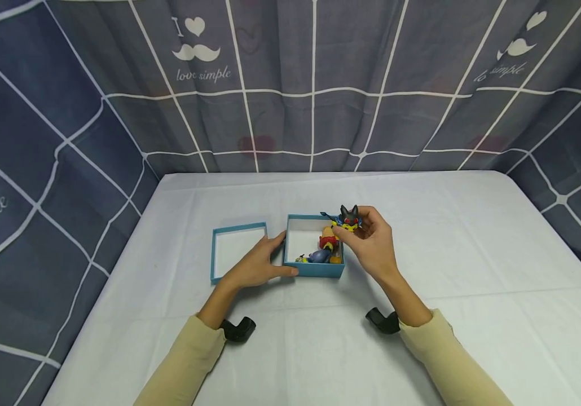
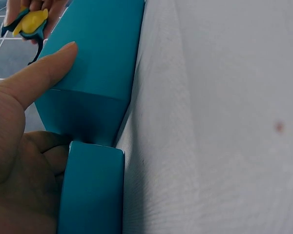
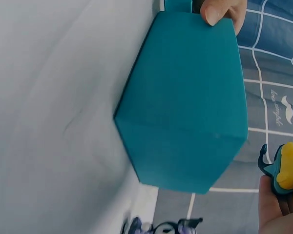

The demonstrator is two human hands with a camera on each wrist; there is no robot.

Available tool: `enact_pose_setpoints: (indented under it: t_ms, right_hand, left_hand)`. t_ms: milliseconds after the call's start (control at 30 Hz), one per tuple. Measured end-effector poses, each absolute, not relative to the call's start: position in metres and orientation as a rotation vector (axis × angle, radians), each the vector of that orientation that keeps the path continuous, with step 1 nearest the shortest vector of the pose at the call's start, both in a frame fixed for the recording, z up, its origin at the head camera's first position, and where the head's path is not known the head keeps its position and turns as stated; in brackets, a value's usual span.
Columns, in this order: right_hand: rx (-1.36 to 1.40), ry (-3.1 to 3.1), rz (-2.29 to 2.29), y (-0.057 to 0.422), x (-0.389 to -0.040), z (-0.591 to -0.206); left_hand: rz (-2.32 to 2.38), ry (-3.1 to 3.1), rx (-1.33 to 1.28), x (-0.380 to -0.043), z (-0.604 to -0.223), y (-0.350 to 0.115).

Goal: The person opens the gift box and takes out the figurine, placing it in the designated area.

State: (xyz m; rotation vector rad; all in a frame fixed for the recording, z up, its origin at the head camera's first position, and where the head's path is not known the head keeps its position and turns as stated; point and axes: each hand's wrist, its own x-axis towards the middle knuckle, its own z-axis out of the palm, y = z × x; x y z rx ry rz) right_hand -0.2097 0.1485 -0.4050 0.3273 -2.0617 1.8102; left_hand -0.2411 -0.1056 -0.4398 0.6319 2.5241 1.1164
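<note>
An open blue box (image 1: pixel 316 270) with a white inside stands on the table. My left hand (image 1: pixel 255 266) holds its left front corner, thumb against the front wall and the other fingers along the left side. Over the box's right wall, my right hand (image 1: pixel 375 243) pinches a toy figurine (image 1: pixel 349 219) with a black pointed-eared head, yellow body and blue parts. Its yellow side (image 3: pixel 290 168) shows in the right wrist view. Inside the box lie a red-and-yellow figurine (image 1: pixel 328 242), a blue-grey one (image 1: pixel 319 256) and a small pale one (image 1: pixel 300 259).
The blue-rimmed lid (image 1: pixel 214 256), white inside facing up, lies left of the box beside my left hand. A white cloth (image 1: pixel 473 254) covers the table. Grey gridded curtains (image 1: pixel 280 67) stand behind and at both sides. A dark purplish object (image 3: pixel 166 227) shows at the right wrist view's lower edge.
</note>
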Motion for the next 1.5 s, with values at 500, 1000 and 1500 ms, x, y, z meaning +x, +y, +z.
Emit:
enact_pose_setpoints:
  t_ms: [500,1000,1500]
  right_hand:
    - [0.228,-2.075,1.747,0.182,-0.202,-0.405]
    - [0.073,-2.031,1.785,0.221,-0.195,-0.415]
    - [-0.221,-2.205,1.636,0.238,-0.2,-0.42]
  left_hand:
    - [1.104,2.52,0.595,-0.24,-0.437,-0.105]
    - [1.107,2.531,0.597,-0.24,-0.439,-0.105]
    - [1.085,2.54,0.612,-0.239,-0.439,-0.105]
